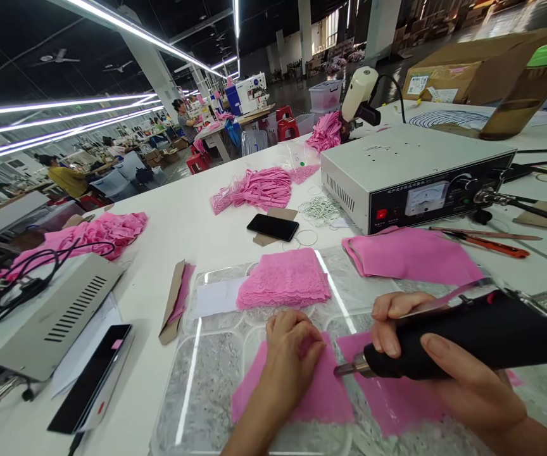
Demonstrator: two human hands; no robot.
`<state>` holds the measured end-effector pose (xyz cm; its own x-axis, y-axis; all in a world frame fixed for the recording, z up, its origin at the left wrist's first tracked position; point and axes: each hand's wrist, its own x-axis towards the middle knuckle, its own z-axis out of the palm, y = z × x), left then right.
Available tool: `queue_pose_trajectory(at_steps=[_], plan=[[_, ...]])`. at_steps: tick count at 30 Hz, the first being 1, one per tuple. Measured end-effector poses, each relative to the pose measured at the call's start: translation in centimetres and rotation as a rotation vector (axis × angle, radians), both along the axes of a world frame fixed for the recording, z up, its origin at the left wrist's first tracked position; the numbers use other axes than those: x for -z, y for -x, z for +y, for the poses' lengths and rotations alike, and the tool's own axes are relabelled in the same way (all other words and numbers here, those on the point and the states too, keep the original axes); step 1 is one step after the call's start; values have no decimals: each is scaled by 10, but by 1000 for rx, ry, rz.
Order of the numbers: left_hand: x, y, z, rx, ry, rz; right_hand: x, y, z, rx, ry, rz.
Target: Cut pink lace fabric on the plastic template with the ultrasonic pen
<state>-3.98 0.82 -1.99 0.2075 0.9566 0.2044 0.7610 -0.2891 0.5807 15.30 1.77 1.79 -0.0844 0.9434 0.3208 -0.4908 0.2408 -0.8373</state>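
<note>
The left hand rests on a pink cloth piece, a thin, flat, roughly square cut of matt bright pink fabric lying on the clear plate at the near edge of the white worktop. Its fingers are bent and held close together, with the tips pressed down on the cloth's upper edge; whether they pinch a fold cannot be told. The right hand has its fingers wrapped tight around a black hand tool, whose short metal tip points left and sits just beside the left hand, over the gap between that piece and a second pink piece lying beside it. Just beyond the hands lie a stack of pink lace and a folded pink cloth. Behind these stand a grey control box and a dark phone.
</note>
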Motion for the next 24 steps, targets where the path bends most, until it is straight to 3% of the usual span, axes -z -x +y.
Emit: queue_pose_trajectory(at_steps=[7, 15, 20, 24], plan=[[4, -5, -2, -79, -43, 65, -1, 0, 1, 9, -16, -20], [8, 3, -1, 42, -81, -43, 0, -1, 0, 30, -14, -6], [5, 8, -7, 29, -171, 43, 1, -1, -1, 21, -21, -21], [-6, 13, -17, 143, -194, 160, 2, -1, -1, 26, 2, 4]])
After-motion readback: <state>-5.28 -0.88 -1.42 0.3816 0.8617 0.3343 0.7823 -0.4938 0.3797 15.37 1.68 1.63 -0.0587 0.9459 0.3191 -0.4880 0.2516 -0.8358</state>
